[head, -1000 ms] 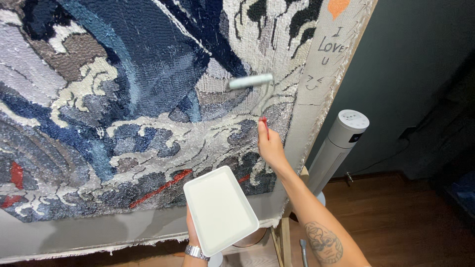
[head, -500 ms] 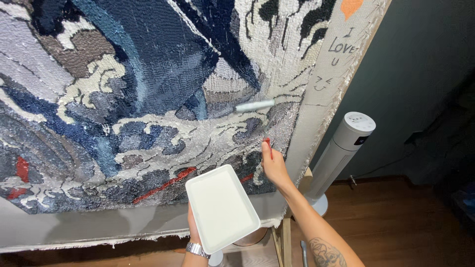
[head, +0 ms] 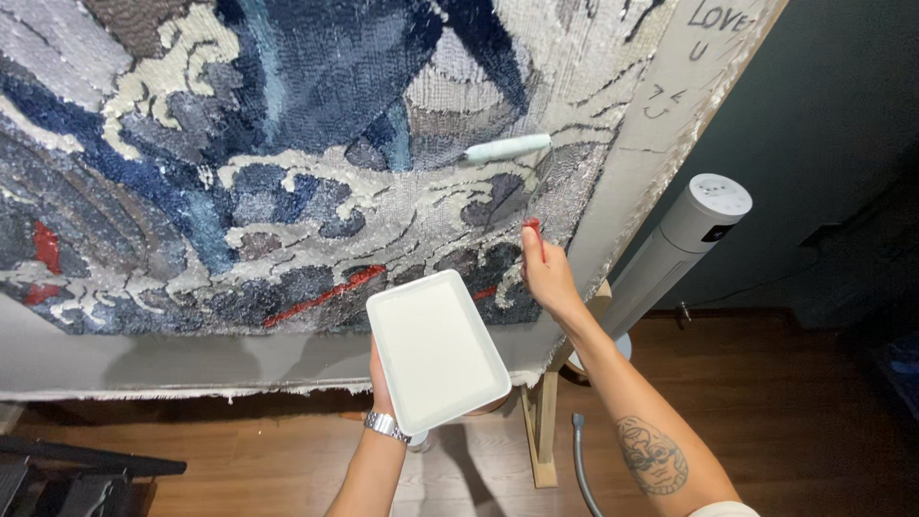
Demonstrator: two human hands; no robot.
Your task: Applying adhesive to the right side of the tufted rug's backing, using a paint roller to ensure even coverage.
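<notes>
A large tufted rug (head: 239,172) in blue, grey, cream and red hangs stretched on a frame in front of me. My right hand (head: 548,273) grips the red handle of a small paint roller (head: 507,148). Its pale roller head lies against the rug's back, above the hand, near the right edge. My left hand (head: 381,378) holds up a white rectangular tray (head: 436,349) from beneath, just below the rug's lower edge. A metal watch sits on that wrist.
The rug's pale cloth border (head: 661,124) carries handwriting at the right edge. A white tower fan (head: 670,249) stands to the right. A wooden frame leg (head: 544,431) and a grey hose (head: 584,469) are on the wooden floor. A dark stand (head: 67,474) is at lower left.
The roller has moved down the rug together with my right hand. The tray stays held in about the same place below the rug.
</notes>
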